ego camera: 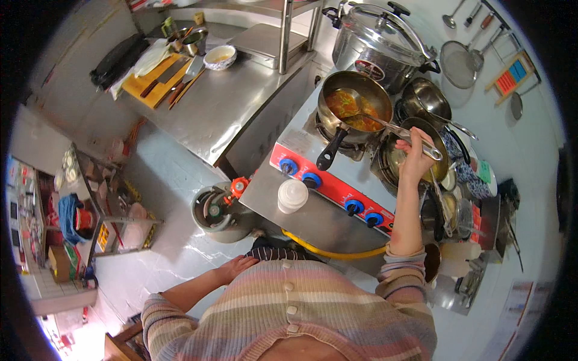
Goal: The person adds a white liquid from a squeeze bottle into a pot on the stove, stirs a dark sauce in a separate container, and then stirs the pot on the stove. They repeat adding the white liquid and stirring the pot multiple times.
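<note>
My right hand point(416, 153) is closed around the metal handle of a ladle point(397, 129), whose bowl rests in reddish-orange soup with green bits point(345, 106). The soup is in a steel saucepan point(328, 113) with a black handle, standing on the left burner of a gas stove point(295, 143). Beneath my right hand, a second pan point(392, 158) sits on the right burner with yellowish liquid inside. My left hand point(235, 269) rests at my waist, its fingertips partly hidden, by a dark striped cloth. A white squeeze bottle point(292, 196) stands on the steel ledge before the stove knobs.
Behind the saucepan stands a large pressure cooker point(379, 47). A steel table point(212, 106) at left bears a cutting board point(156, 81) with knives and a patterned bowl point(220, 57). A gas cylinder point(221, 216) is on the floor; a yellow hose point(334, 252) runs below the stove.
</note>
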Demonstrator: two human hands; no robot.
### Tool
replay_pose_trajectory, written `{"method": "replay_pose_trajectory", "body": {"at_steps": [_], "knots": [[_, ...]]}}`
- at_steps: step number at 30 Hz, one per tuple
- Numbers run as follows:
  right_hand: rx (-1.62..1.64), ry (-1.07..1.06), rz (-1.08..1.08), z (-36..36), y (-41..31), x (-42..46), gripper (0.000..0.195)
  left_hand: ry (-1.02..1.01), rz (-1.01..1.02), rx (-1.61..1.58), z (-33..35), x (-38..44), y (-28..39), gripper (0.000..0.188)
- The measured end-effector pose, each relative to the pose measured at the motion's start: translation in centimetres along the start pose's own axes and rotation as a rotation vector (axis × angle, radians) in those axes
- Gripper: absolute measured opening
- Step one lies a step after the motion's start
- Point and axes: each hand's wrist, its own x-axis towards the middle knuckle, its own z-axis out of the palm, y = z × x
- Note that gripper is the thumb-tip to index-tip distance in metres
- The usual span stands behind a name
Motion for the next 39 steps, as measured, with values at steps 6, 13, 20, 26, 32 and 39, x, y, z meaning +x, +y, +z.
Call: {"method": "replay_pose_trajectory", "body": {"at_steps": [6,13,20,26,32,39], "knots": [[-0.306,-0.265,-0.303,0.4,-2.1,-1.4,0.007,0.081,0.085,0.11,-2.3,-0.5,-3.9,0.066],[-0.713,-0.556,-0.871,1.5,-3.4,-1.5,0.013,0.046,0.129,0.171,-4.2,-1.1,-7.6,0.067],[-0.422,-0.083,-0.235,0.6,-2.3,-0.5,0.006,0.11,0.21,0.221,-4.8,-1.1,-10.3,0.064],[-0.144,0.237,0.011,0.3,-1.1,0.6,0.013,0.134,0.259,0.147,-4.7,-0.1,-11.2,0.061],[-0.03,0.292,0.031,0.6,-1.5,0.4,0.012,0.053,0.253,0.213,-4.7,1.0,-11.3,0.061],[-0.118,0.148,-0.143,2.0,-2.5,-0.2,0.015,0.083,0.264,0.187,-5.6,1.6,-11.0,0.062]]}}
